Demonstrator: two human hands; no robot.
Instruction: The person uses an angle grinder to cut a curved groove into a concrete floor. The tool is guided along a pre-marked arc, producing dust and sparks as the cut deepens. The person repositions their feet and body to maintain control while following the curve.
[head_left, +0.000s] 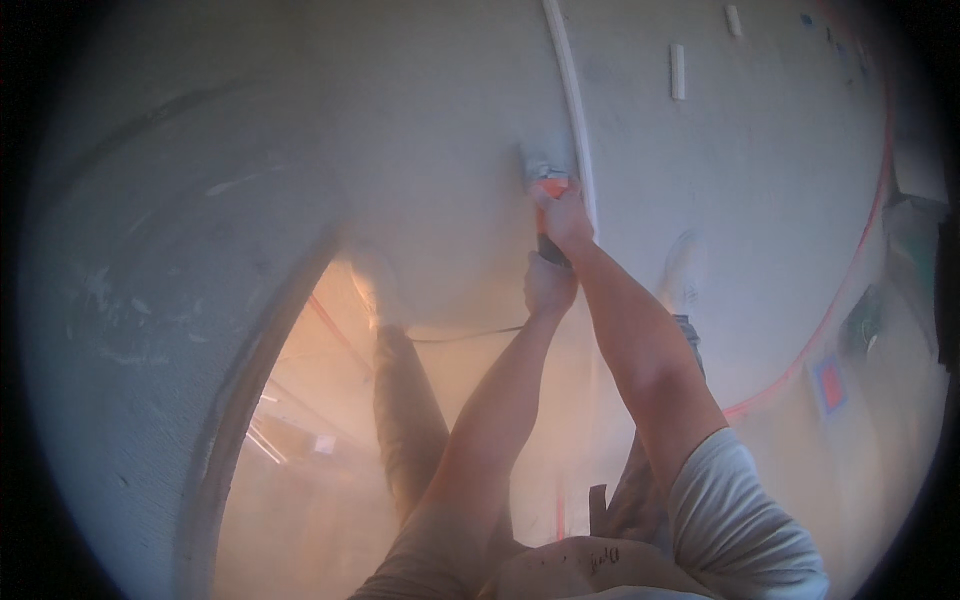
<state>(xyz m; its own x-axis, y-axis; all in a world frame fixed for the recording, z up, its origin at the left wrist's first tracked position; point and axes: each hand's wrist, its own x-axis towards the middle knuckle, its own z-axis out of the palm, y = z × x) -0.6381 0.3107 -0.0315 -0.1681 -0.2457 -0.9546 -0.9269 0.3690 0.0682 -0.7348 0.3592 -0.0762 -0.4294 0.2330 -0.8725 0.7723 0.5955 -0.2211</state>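
Note:
Both of my hands grip an angle grinder (553, 182) with an orange body and a dark rear end. My right hand (566, 216) is wrapped around the front of the body, close behind the head. Further back, my left hand (551, 285) holds the dark rear part. The grinder's head is against or just above a grey concrete surface (450, 187), and haze blurs the contact. A dark cord (469, 334) runs left from near my left hand. Just right of the head lies a long white strip (574, 97).
Two short white strips (678, 72) (733, 21) lie at the upper right. A red line (862, 247) curves along the right, near a red-and-blue square (830, 385). My shoes (375, 289) (682, 270) flank the grinder. A long edge (255, 375) bounds dark grey concrete at left. Dust hazes the view.

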